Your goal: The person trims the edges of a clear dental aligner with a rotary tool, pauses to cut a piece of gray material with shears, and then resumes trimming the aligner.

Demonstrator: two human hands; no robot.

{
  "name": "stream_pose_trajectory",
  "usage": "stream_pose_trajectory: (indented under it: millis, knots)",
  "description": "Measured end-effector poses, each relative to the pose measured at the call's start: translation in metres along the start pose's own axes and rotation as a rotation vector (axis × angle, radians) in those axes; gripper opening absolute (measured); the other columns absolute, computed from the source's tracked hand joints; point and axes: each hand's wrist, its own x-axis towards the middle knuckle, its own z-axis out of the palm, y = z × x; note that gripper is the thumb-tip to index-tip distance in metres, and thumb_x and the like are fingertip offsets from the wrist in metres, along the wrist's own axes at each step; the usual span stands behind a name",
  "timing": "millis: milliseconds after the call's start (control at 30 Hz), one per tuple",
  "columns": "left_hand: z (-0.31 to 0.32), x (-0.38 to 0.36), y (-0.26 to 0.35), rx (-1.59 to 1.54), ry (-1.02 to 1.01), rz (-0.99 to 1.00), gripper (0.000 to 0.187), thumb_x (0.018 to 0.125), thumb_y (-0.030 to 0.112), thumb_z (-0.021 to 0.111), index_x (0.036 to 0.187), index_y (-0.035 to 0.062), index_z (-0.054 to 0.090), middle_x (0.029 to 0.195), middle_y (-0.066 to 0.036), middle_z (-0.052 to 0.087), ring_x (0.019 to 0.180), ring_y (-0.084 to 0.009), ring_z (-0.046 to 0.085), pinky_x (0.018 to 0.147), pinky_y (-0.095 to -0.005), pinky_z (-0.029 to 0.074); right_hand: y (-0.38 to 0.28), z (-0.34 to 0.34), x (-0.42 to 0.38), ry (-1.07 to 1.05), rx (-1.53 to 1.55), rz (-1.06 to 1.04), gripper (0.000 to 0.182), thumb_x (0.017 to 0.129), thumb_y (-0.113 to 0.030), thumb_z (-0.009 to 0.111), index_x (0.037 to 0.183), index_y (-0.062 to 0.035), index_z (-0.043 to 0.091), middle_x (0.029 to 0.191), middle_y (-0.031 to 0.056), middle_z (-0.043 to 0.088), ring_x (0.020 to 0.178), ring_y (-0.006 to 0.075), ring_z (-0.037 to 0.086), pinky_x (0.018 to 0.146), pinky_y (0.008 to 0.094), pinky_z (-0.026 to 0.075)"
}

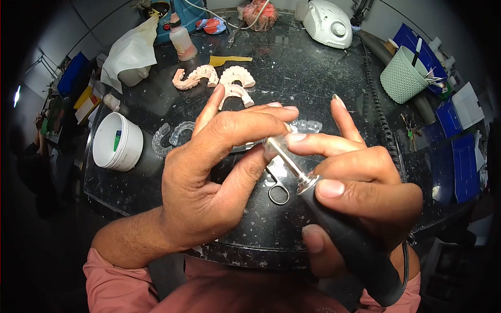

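My right hand (pixel 365 180) grips a black rotary handpiece (pixel 349 242), its metal shank pointing up and left. Pinched between thumb and fingers of my left hand (pixel 214 161) is a small clear plastic dental aligner (pixel 270 150), mostly hidden by the fingers. The tip of the handpiece meets the aligner, though the exact contact is hard to make out. My right index finger rests close beside that spot. Below the hands lies a pair of scissors (pixel 278 195), with one finger loop showing. More clear aligners (pixel 181 132) lie left of my left hand, and another clear aligner (pixel 308 126) lies behind the fingertips.
Several plaster dental models (pixel 237 76) lie mid-table near a yellow strip (pixel 229 60). A white tub (pixel 119 142) stands left, a bottle (pixel 182 43) behind. At the back right sit a white control unit (pixel 327 25) with a coiled cord (pixel 373 94) and a green basket (pixel 401 77).
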Motion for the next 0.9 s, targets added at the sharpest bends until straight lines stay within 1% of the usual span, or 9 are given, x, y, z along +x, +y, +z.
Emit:
stream_pose_trajectory:
  millis: [67, 400, 500, 567, 633, 700, 733, 800, 900]
  knots:
    - [0.000, 0.000, 0.001, 0.015, 0.001, 0.008, 0.018, 0.094, 0.000, 0.054, 0.112, 0.0014, 0.052, 0.114, -0.019, 0.066, 0.118, -0.0293, 0.061, 0.117, -0.0564, 0.010, 0.000, -0.002, 0.002, -0.048, -0.014, -0.010, 0.042, 0.087, -0.034, 0.072, 0.110, -0.0100, 0.046, 0.089, 0.0105, 0.057, 0.098, 0.0367, 0.067, 0.106, 0.0698, 0.029]
    - [-0.001, 0.000, 0.000, 0.012, -0.008, -0.005, 0.018, 0.095, 0.001, 0.054, 0.112, 0.0017, 0.053, 0.114, -0.017, 0.066, 0.117, -0.0284, 0.061, 0.117, -0.0559, 0.011, -0.002, -0.003, 0.000, -0.022, 0.002, 0.001, 0.042, 0.089, -0.036, 0.069, 0.111, -0.0105, 0.045, 0.090, 0.0112, 0.057, 0.100, 0.0367, 0.066, 0.105, 0.0699, 0.030]
    - [0.001, 0.000, 0.001, -0.042, 0.002, -0.030, 0.019, 0.094, 0.002, 0.056, 0.113, 0.0017, 0.053, 0.117, -0.018, 0.065, 0.117, -0.0285, 0.061, 0.117, -0.0549, 0.014, -0.002, -0.010, 0.001, -0.146, 0.010, -0.032, 0.043, 0.089, -0.036, 0.069, 0.113, -0.0109, 0.044, 0.090, 0.0121, 0.058, 0.101, 0.0374, 0.066, 0.105, 0.0690, 0.032]
    - [0.003, -0.001, 0.004, -0.250, 0.017, -0.144, 0.018, 0.092, 0.002, 0.059, 0.110, 0.0011, 0.055, 0.120, -0.020, 0.064, 0.120, -0.0280, 0.059, 0.116, -0.0521, 0.020, -0.001, -0.010, 0.001, -0.061, -0.039, -0.029, 0.044, 0.090, -0.036, 0.068, 0.115, -0.0110, 0.043, 0.092, 0.0124, 0.059, 0.100, 0.0380, 0.065, 0.104, 0.0671, 0.034]
    - [0.007, 0.001, 0.004, -0.533, 0.070, -0.255, 0.019, 0.087, -0.001, 0.066, 0.104, 0.0001, 0.057, 0.121, -0.020, 0.063, 0.117, -0.0249, 0.059, 0.108, -0.0430, 0.038, 0.001, -0.007, -0.001, 0.011, -0.030, -0.015, 0.045, 0.090, -0.036, 0.068, 0.116, -0.0099, 0.042, 0.092, 0.0135, 0.059, 0.100, 0.0364, 0.065, 0.104, 0.0654, 0.035]
    - [0.005, -0.001, 0.002, -0.651, 0.067, -0.381, 0.024, 0.085, -0.001, 0.068, 0.106, 0.0009, 0.057, 0.115, -0.018, 0.063, 0.109, -0.0236, 0.063, 0.101, -0.0394, 0.046, 0.005, -0.002, -0.005, 0.157, -0.013, 0.015, 0.047, 0.090, -0.036, 0.067, 0.116, -0.0077, 0.040, 0.094, 0.0156, 0.058, 0.100, 0.0331, 0.063, 0.103, 0.0619, 0.039]
    - [0.006, -0.002, 0.002, -0.648, 0.068, -0.385, 0.024, 0.085, -0.001, 0.068, 0.106, 0.0009, 0.057, 0.115, -0.018, 0.063, 0.109, -0.0236, 0.063, 0.101, -0.0394, 0.046, 0.008, -0.002, -0.007, 0.152, -0.019, 0.017, 0.048, 0.090, -0.035, 0.067, 0.118, -0.0062, 0.040, 0.096, 0.0175, 0.058, 0.100, 0.0312, 0.062, 0.104, 0.0594, 0.040]
    - [0.010, -0.003, 0.002, -1.043, 0.184, -0.562, 0.024, 0.086, 0.001, 0.068, 0.108, 0.0013, 0.057, 0.108, -0.015, 0.064, 0.103, -0.0236, 0.066, 0.095, -0.0382, 0.053, 0.007, 0.000, -0.005, 0.174, -0.051, 0.053, 0.048, 0.090, -0.034, 0.067, 0.118, -0.0060, 0.040, 0.097, 0.0177, 0.058, 0.100, 0.0309, 0.062, 0.104, 0.0585, 0.040]
    - [0.007, -0.001, 0.003, -1.102, 0.200, -0.602, 0.021, 0.089, 0.004, 0.066, 0.107, 0.0011, 0.056, 0.106, -0.015, 0.065, 0.099, -0.0244, 0.067, 0.090, -0.0388, 0.057, 0.009, -0.003, -0.006, 0.159, -0.080, 0.095, 0.048, 0.090, -0.034, 0.067, 0.118, -0.0053, 0.041, 0.100, 0.0184, 0.059, 0.103, 0.0315, 0.062, 0.105, 0.0563, 0.040]
